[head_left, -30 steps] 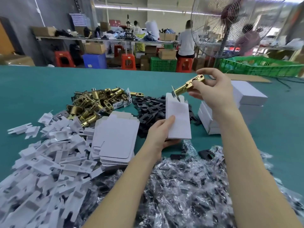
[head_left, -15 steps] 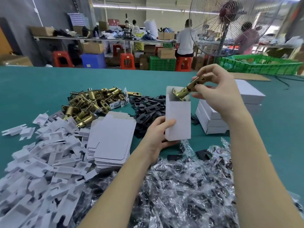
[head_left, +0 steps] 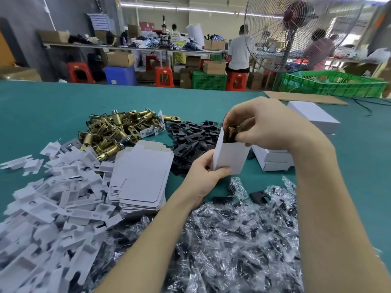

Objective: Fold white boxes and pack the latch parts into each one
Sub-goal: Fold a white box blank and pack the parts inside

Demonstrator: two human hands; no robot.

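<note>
Over the teal desk [head_left: 63, 106], my left hand [head_left: 203, 176] grips the upright white cardboard box [head_left: 230, 157] while my right hand [head_left: 262, 123] pinches a brass latch [head_left: 232, 132] in its open top.

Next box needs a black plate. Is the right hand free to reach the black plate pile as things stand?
Probably not yet: the right hand is pressing a brass latch into the box that the left hand holds. The plate pile lies open, just beyond the box.

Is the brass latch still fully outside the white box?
No. The brass latch sits mostly inside the white box, with only its end showing.
</note>
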